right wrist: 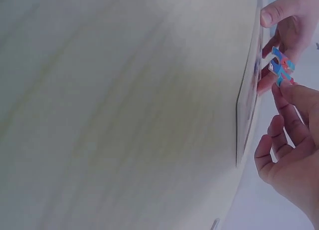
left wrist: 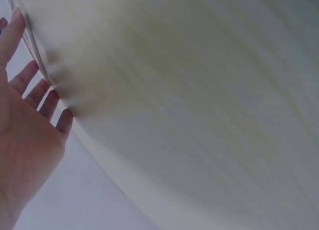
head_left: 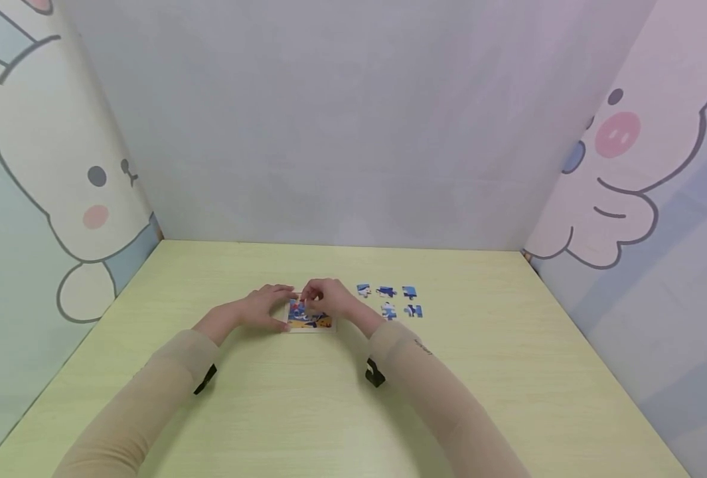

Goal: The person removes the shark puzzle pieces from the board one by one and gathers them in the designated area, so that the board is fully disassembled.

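A jigsaw puzzle board [head_left: 311,330] with a pale border lies on the table, its picture blue, white and orange. My left hand [head_left: 262,307] rests along the board's left side, thumb near the lower corner and fingers near the upper one; in the left wrist view its fingers [left wrist: 37,93] are fairly straight and spread. Over the board, my right hand [head_left: 332,297] pinches a puzzle piece [right wrist: 282,65] between thumb and index finger. That piece is blue and red and tilted up above the board. The right hand covers the board's upper right part.
Several loose puzzle pieces [head_left: 386,292] lie spread to the right of the board, close to the right forearm. The pale wooden table [head_left: 305,411] ends at a grey back wall [head_left: 341,146], with cartoon-printed panels [head_left: 18,265] on both sides.
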`<state>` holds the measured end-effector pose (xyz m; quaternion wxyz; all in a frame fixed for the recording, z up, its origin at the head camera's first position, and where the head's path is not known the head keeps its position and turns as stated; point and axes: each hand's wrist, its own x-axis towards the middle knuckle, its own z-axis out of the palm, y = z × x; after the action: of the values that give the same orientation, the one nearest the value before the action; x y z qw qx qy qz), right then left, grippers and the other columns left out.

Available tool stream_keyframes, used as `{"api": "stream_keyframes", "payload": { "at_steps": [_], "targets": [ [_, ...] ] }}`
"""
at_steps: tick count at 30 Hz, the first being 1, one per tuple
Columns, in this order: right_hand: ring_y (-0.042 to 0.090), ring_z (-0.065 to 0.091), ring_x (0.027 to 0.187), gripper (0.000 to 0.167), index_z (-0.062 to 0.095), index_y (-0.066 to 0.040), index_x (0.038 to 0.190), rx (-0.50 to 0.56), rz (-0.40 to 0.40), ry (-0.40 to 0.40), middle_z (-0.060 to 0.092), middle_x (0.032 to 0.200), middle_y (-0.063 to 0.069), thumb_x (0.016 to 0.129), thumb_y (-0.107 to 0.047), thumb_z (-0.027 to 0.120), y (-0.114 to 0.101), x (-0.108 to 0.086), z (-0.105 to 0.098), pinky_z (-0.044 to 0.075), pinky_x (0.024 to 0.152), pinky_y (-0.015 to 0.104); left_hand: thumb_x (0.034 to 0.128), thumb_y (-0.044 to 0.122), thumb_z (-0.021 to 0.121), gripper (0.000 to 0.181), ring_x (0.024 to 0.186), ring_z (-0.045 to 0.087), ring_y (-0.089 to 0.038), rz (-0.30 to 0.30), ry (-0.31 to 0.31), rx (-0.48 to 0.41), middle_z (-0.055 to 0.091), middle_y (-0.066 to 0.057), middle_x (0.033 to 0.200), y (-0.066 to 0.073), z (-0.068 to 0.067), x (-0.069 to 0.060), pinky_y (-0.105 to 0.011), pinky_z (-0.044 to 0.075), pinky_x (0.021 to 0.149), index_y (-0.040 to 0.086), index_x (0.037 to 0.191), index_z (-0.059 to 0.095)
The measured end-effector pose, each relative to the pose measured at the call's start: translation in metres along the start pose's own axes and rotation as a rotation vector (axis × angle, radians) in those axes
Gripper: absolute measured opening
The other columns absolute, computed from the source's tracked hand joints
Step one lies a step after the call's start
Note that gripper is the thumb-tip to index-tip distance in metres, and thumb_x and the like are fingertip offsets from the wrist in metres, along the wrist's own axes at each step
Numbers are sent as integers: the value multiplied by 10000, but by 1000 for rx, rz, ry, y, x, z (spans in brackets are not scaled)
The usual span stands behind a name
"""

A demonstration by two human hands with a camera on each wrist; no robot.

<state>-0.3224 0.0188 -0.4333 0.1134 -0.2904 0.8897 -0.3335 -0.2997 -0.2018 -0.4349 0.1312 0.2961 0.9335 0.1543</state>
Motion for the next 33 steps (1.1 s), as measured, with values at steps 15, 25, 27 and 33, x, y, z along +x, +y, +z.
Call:
{"api": "stream_keyframes", "payload": {
  "at_steps": [15,25,27,33],
  "targets": [
    [88,596,856,141,659,-181,1053,-28,-28,-63,662,943,-40,916,-169,628,1,-24,-36,497,761,215,825,500,660,769,1379,236,-422,-16,-3,7,295,-145,1520,-2,2,1,-658,207,1056,114,1435,397],
    [106,593,812,123,664,-196,1033,-30,-9,-70,673,903,-59,917,-183,627,22,-43,-62,490,719,251,826,483,668,770,1386,212,-430,-12,0,4,281,-153,1524,-1,2,1,-655,191,1064,109,1439,388],
    [110,591,798,122,666,-190,1029,-30,-8,-73,676,888,-59,914,-170,628,29,-46,-66,484,709,254,824,491,667,775,1389,210,-422,-14,1,4,279,-146,1526,-2,3,1,-651,189,1068,114,1441,386],
    [111,555,742,115,673,-173,1008,-28,12,-81,665,845,-46,903,-140,638,45,-57,-75,462,666,244,823,499,665,777,1396,205,-404,-16,6,-7,274,-131,1531,-2,4,0,-643,190,1073,123,1443,384]
  ]
}}
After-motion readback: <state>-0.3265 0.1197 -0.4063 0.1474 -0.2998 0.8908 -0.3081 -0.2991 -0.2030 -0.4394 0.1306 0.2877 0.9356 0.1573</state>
